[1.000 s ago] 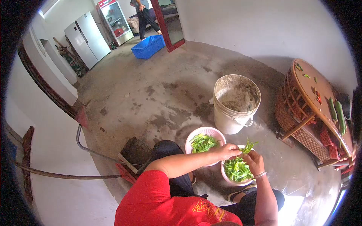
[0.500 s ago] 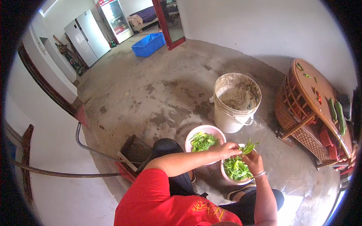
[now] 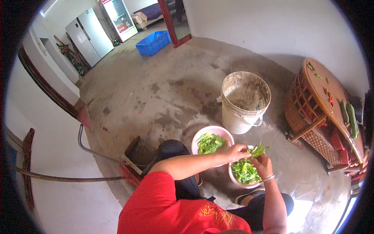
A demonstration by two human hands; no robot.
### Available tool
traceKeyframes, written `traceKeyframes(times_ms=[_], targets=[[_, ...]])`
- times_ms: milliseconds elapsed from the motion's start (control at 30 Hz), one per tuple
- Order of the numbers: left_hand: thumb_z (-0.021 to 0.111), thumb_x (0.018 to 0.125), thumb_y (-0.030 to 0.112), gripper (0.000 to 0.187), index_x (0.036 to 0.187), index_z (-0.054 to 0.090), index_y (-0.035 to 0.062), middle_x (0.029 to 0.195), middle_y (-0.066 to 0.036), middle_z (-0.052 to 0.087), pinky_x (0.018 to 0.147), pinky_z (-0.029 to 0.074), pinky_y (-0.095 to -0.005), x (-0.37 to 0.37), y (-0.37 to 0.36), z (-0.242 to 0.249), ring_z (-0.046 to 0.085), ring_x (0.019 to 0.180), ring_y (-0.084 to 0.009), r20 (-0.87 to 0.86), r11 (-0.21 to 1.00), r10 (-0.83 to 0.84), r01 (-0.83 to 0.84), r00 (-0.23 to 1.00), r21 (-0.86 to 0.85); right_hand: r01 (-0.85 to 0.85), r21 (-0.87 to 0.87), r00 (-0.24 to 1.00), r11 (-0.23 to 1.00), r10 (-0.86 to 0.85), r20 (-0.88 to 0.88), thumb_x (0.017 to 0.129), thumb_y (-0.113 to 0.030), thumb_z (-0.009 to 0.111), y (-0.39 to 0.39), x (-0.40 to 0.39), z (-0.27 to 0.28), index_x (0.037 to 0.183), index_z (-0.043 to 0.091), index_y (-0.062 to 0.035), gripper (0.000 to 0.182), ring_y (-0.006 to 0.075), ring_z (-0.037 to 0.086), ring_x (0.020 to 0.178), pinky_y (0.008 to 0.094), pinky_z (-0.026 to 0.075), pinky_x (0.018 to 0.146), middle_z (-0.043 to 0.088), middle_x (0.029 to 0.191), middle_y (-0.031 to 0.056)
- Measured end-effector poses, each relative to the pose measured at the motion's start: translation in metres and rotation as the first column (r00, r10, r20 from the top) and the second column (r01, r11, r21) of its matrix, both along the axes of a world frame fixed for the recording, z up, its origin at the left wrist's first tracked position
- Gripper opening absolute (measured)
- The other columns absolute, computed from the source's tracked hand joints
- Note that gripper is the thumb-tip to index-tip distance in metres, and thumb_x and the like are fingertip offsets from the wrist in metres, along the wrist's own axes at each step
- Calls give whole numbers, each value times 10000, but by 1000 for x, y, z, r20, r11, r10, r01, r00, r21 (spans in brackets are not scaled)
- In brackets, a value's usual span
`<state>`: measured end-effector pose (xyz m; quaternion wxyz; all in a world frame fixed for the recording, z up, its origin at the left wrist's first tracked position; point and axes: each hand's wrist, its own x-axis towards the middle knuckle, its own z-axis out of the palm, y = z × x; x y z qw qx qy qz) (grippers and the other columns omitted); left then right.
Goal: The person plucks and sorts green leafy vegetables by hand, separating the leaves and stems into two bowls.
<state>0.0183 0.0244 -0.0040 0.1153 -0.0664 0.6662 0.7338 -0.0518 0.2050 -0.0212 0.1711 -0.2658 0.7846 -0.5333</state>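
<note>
My left hand (image 3: 236, 153) is closed on a sprig of leafy greens (image 3: 257, 149) above the right basin. My right hand (image 3: 263, 164), with a bracelet at the wrist, pinches the same sprig from the other side. Below both hands, the right pink basin (image 3: 235, 180) holds a heap of green leaves (image 3: 244, 172). To its left, partly behind my left forearm, a second pink basin (image 3: 229, 136) contains more greens (image 3: 210, 143).
Beyond the basins stands a dirty white bucket (image 3: 237, 117). A wicker table (image 3: 325, 87) at the right bears zucchini (image 3: 352, 121) and peppers. Farther back are a blue crate (image 3: 153, 43) and a white refrigerator (image 3: 89, 37). A metal bar (image 3: 78, 179) curves in from the left.
The view has shifted slightly, so the bucket and basins appear a little higher. Both hands stay together at the sprig, with only slight finger movement.
</note>
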Motion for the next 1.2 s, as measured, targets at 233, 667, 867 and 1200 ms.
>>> traceKeyframes(times_ms=[233, 667, 867, 1200], targets=[[595, 861, 207, 225, 1004, 582, 34, 804, 24, 565, 592, 399, -203, -2, -1, -9, 495, 685, -53, -3, 999, 12, -12, 1000, 34, 1, -88, 996, 996, 6, 86, 723, -152, 691, -3, 1, 1, 959, 612, -31, 277, 158, 600, 646, 292, 473, 603, 622, 752, 75], [612, 845, 186, 245, 1029, 570, 29, 848, 9, 576, 627, 428, -200, -1, 1, -14, 518, 727, -65, 26, 991, 13, -17, 1000, 136, 4, -67, 1000, 998, -5, -4, 699, -177, 712, -1, 0, -13, 912, 609, -32, 278, 169, 602, 659, 294, 472, 611, 615, 747, 78], [609, 842, 191, 258, 1041, 570, 32, 854, 3, 580, 636, 432, -200, 2, 1, -7, 526, 744, -69, 32, 995, 4, -7, 999, 100, 6, -88, 1000, 996, -7, -14, 709, -187, 714, -3, 3, -11, 889, 605, -30, 262, 162, 612, 655, 295, 475, 606, 625, 733, 72], [591, 849, 156, 216, 1027, 580, 34, 845, -5, 594, 646, 457, -205, 0, 1, -17, 551, 725, -77, 27, 996, -12, 10, 1000, 93, 1, -88, 998, 996, 4, 58, 722, -156, 703, -2, 5, -4, 878, 599, -17, 233, 158, 616, 665, 282, 478, 620, 638, 748, 81]])
